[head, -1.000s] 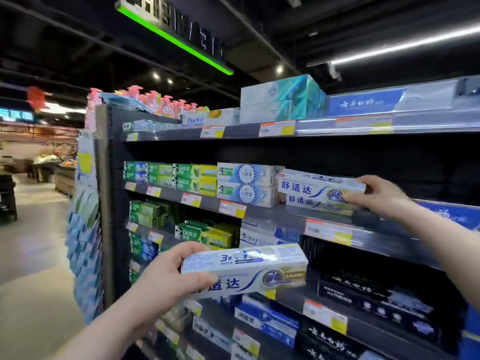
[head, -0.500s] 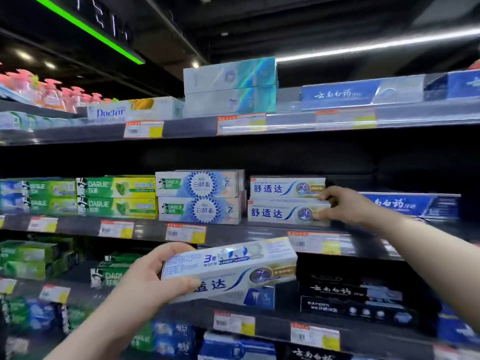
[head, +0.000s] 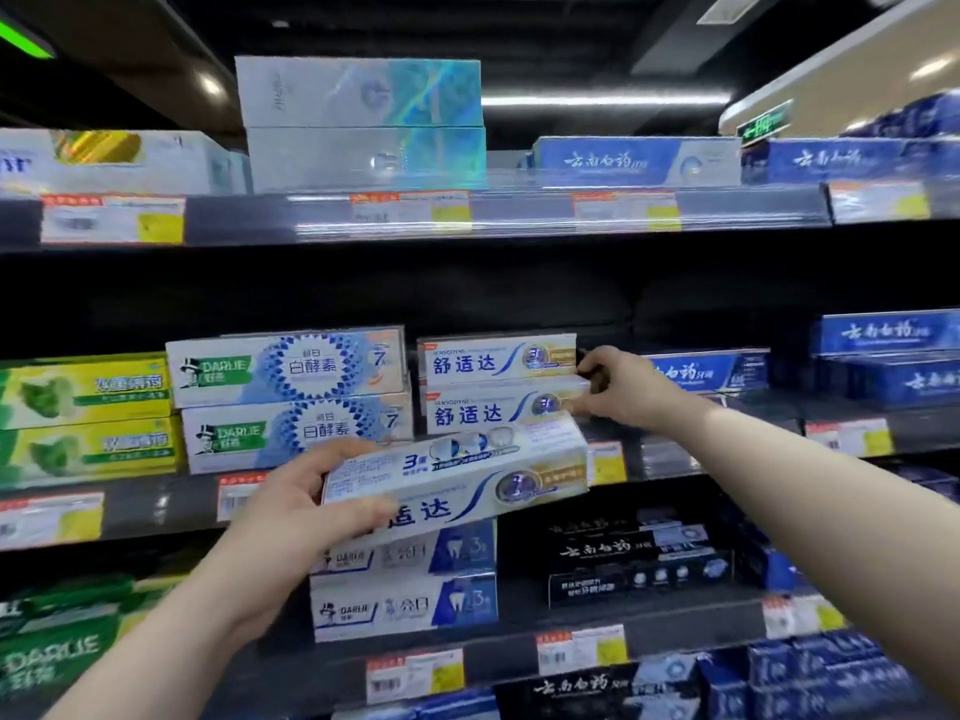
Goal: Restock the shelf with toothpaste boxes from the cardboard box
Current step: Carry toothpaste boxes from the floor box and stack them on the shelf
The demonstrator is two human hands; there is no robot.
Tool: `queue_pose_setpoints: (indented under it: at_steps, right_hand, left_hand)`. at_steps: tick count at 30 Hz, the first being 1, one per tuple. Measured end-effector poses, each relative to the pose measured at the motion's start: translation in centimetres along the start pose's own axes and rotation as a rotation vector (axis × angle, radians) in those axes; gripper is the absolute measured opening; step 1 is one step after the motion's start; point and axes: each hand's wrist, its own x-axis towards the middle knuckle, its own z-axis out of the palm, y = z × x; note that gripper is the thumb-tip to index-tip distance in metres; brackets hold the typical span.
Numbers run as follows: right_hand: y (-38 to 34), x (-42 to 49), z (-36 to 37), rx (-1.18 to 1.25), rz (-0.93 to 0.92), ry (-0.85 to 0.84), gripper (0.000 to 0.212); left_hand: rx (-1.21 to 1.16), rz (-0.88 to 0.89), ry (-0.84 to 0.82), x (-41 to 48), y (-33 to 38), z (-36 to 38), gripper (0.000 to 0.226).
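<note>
My left hand (head: 291, 506) grips the left end of a white and blue toothpaste box (head: 467, 472), held level in front of the middle shelf (head: 156, 504). On that shelf two matching white toothpaste boxes are stacked, the upper (head: 496, 358) on the lower (head: 498, 410). My right hand (head: 618, 389) pinches the right ends of that stack, fingers on both boxes. The cardboard box is out of view.
Blue-white Darlie boxes (head: 291, 397) and green-yellow ones (head: 88, 418) stand left of the stack; dark blue boxes (head: 883, 366) lie to the right. The top shelf (head: 467, 210) carries iridescent and blue boxes. Lower shelves hold Darlie (head: 405, 584) and black boxes (head: 639, 563).
The view has swung right and closer to the shelf. My right hand stays at the right end of the stacked boxes. The box in my left hand has risen nearer the shelf edge.
</note>
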Motion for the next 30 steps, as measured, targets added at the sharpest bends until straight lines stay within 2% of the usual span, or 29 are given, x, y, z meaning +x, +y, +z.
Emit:
queue_pose_setpoints:
  at_steps: [2,5,12,19,24,30]
  right_hand:
    - [0.6,0.1,-0.9,0.028,-0.033,0.032,0.053]
    - [2.3,0.1,-3.3,0.079,-0.066,0.078,0.043]
    - [6.8,0.4,-7.3,0.08,-0.09,0.06,0.036]
    - [7.7,1.3,-6.7,0.117,-0.109,0.002,0.034]
    - [6.8,2.0,-5.4,0.126,-0.141,-0.058,0.035]
    - [4.7,2.3,-3.7,0.12,-0.178,-0.14,0.045]
  left_hand:
    - [0.028,0.036,-0.009,0.9,0.5,0.8,0.056]
    - [0.046,0.099,0.018,2.9,1.7,2.4,0.037]
    - [0.011,0.151,0.05,9.5,5.1,5.8,0.026]
    - [0.05,0.031,0.146,13.4,4.8,6.6,0.028]
    - [0.065,0.047,0.245,13.8,3.8,7.9,0.035]
    - [0.35,0.153,0.396,13.2,2.1,9.8,0.051]
